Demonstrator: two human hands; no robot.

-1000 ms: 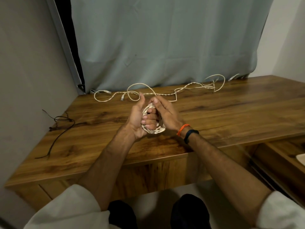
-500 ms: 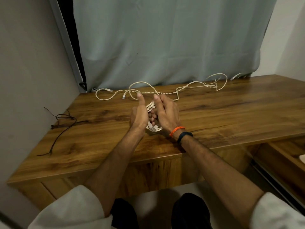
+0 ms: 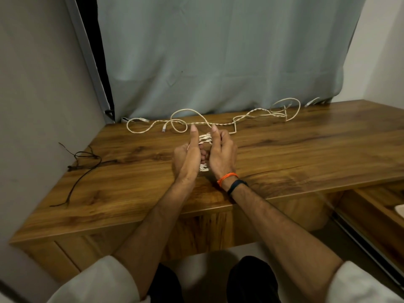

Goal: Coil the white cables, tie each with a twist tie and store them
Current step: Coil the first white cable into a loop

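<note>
left hand (image 3: pixel 188 157) and right hand (image 3: pixel 223 155) at centre, palms facing, gripping a white coil (image 3: pixel 204 141) between them just above the desk (image 3: pixel 306 149). at 12 o'clock, loose white cables (image 3: pixel 218 123) trail along the curtain (image 3: pixel 218 51). at 9 o'clock, a dark tie (image 3: pixel 86 159) lies apart.

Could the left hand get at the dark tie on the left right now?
Probably not yet. The left hand grips the coil with the right hand. The table between it and the tie is bare.
</note>
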